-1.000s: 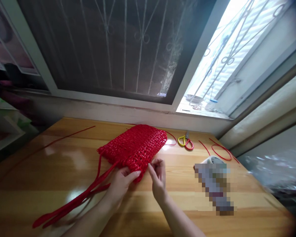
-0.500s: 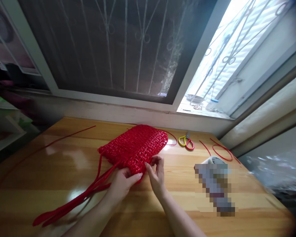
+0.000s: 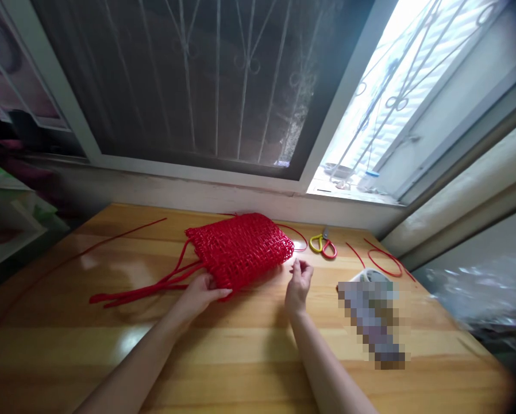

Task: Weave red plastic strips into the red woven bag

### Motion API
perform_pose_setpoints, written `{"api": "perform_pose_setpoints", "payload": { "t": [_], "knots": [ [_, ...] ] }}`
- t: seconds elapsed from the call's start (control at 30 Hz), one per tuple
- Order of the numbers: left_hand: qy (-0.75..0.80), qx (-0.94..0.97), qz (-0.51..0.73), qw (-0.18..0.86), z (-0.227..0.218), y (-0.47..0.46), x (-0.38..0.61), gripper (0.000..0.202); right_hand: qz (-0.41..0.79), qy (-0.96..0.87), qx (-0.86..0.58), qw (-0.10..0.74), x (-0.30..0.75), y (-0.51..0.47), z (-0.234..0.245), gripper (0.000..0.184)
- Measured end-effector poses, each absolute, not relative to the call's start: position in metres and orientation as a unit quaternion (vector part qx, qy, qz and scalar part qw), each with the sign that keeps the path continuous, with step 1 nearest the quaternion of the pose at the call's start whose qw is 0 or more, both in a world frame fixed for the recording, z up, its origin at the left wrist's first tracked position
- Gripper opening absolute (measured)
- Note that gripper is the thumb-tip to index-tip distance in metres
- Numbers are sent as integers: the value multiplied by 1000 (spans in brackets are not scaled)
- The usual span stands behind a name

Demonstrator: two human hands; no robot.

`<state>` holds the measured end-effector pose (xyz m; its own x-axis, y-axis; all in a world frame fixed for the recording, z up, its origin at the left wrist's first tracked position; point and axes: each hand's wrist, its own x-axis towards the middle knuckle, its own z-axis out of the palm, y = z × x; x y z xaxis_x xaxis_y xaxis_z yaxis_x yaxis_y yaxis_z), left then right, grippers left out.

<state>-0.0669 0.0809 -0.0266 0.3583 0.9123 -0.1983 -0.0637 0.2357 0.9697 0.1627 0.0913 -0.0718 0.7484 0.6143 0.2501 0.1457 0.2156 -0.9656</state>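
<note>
- Weaving in red plastic cord: a flat, open-lattice bag point(image 3: 241, 250), lying on a glossy wooden table point(image 3: 249, 356), toward its far side.
- At the bag's near-left corner, left hand point(image 3: 201, 290), fingers closed on the woven edge, pinning it down.
- Just right of the bag, right hand point(image 3: 300, 282), off the weave, fingers half curled, tips drawn close; holding a thin cord or nothing, cannot tell.
- Left of the bag, long red straps point(image 3: 146, 287) trailing over the tabletop, and a thin loose strand point(image 3: 111, 241) farther left.
- Probably best to keep that corner pressed flat and the straps untwisted, to avoid skewing the loose lattice.
- Right of the bag: scissors point(image 3: 322, 246), loops of spare cord point(image 3: 382, 264), then a blurred-out object point(image 3: 372, 322); little sweeping room that way.
- Behind the bag, wall point(image 3: 241, 198) and window point(image 3: 197, 86) close by, at the table's far edge.
- Nearer than the bag, broad room for both forearms.
</note>
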Motion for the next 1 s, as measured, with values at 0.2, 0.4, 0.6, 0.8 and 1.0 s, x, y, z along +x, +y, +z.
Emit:
{"api": "perform_pose_setpoints", "payload": {
  "t": [0.2,0.4,0.6,0.8,1.0],
  "knots": [
    [406,462,432,659,-29,78,-58,57,92,-282,-494,817,219,77,18,11],
    [431,465,412,654,-23,73,-58,53,24,-236,-461,855,261,61,47,14],
    [435,480,385,657,-19,62,-70,50,160,-357,-642,659,265,86,-13,22],
    [516,514,383,568,-22,50,-95,37,220,-476,-678,515,261,123,-67,18],
    [555,480,435,522,-37,42,-109,40,193,-561,-681,430,244,151,-86,30]
  ]
}}
